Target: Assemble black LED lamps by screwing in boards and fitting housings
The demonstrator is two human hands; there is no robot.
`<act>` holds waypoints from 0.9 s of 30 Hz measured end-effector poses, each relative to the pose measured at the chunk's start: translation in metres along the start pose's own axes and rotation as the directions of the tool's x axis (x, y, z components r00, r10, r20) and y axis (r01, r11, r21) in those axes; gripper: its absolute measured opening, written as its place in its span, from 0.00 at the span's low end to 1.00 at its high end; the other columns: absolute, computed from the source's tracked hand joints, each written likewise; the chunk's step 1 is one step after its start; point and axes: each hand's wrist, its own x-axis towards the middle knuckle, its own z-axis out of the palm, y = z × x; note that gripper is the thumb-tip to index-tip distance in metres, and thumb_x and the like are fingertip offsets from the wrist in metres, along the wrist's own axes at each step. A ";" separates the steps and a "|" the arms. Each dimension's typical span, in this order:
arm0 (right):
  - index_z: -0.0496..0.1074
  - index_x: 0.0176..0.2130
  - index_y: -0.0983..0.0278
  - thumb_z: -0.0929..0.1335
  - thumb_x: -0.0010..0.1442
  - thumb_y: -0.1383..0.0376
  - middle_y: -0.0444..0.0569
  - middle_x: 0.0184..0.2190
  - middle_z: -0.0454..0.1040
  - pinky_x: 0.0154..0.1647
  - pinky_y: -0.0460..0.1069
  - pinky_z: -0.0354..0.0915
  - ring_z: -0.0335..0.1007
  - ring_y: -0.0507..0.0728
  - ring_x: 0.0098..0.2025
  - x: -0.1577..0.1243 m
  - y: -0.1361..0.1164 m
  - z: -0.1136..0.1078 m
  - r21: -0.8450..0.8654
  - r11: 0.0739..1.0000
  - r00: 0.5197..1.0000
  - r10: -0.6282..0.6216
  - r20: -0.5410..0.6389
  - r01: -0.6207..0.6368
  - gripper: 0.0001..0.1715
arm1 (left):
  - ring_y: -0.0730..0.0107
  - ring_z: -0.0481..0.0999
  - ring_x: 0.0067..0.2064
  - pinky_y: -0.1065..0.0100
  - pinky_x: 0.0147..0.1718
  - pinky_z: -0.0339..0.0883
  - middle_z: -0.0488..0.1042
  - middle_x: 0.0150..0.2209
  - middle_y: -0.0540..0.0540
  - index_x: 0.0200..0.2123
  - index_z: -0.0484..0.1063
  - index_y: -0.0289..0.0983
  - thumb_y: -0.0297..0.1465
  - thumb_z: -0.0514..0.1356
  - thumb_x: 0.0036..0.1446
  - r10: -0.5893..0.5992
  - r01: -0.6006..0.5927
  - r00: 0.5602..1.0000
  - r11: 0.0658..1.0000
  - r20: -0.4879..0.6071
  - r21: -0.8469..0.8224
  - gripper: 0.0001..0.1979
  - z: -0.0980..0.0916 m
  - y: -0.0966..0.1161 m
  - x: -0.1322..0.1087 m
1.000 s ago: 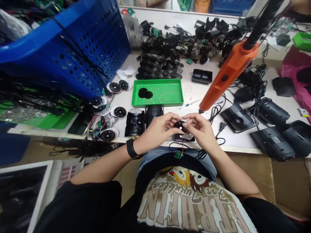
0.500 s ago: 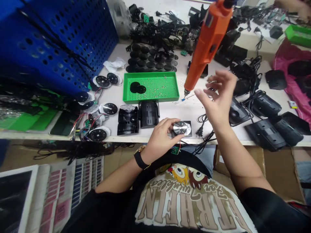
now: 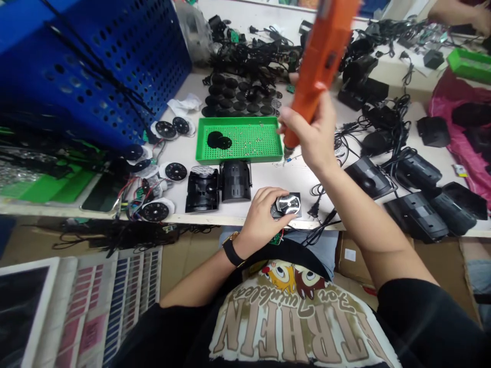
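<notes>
My right hand (image 3: 316,128) is closed around the body of an orange electric screwdriver (image 3: 322,56), its tip pointing down beside the green tray. At the table's front edge my left hand (image 3: 264,209) grips a small part with a round shiny disc (image 3: 289,204), which sits on a dark square base (image 3: 297,196). A green circuit board (image 3: 276,238) hangs below it. To the left stand two black plastic housings (image 3: 202,190), one with its hollow side up. Small screws and black discs (image 3: 219,140) lie in the green perforated tray (image 3: 199,148).
A tall blue perforated crate (image 3: 126,66) stands at the left, with several disc assemblies (image 3: 174,171) before it. Black discs and tangled cables (image 3: 249,64) cover the back. Black housings (image 3: 416,214) and a pink bag (image 3: 445,112) lie at the right. Another person's arm (image 3: 456,13) shows top right.
My right hand, open beside the screwdriver before, has moved left and taken hold of it. The screwdriver has shifted slightly left. My left hand still holds the disc part, now tilted a little.
</notes>
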 end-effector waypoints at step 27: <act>0.75 0.34 0.56 0.71 0.61 0.61 0.37 0.21 0.65 0.17 0.47 0.67 0.61 0.49 0.15 -0.083 -0.086 -0.010 0.249 0.964 0.909 0.025 -0.417 0.088 0.03 | 0.58 0.76 0.55 0.54 0.57 0.71 0.78 0.52 0.44 0.53 0.74 0.40 0.33 0.74 0.57 -0.051 0.050 0.993 0.999 -0.109 -0.014 0.22 -0.036 0.001 0.012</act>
